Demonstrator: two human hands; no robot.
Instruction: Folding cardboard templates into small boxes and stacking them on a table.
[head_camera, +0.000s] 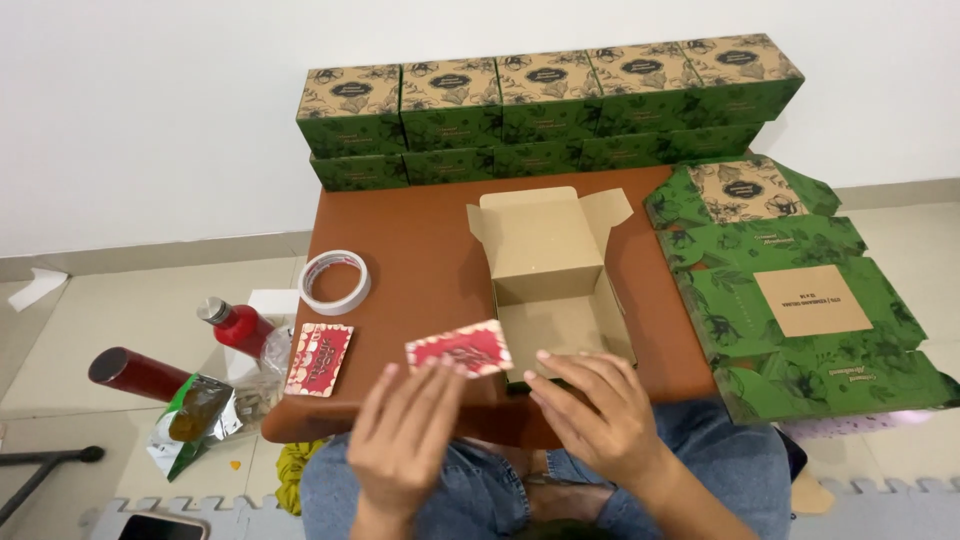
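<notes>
Left hand (405, 440) pinched a red card (460, 349) in loosely spread fingers; right hand (590, 410), fingers open, rested on open cardboard box (550, 275), brown bench (420, 230)

the left hand (405, 440) is pinching a red patterned card (459, 349) at its lower edge, while the right hand (595, 415) is resting its fingertips on the front rim of an open brown cardboard box (552, 270) sitting on a low brown table (420, 240). a roll of white tape (335, 282) and a second red card (319, 359) are lying to the left, and closed green printed boxes (545, 105) are standing stacked at the back.

two red cards (459, 350), one tape roll (335, 281), one open box (550, 270).
</notes>
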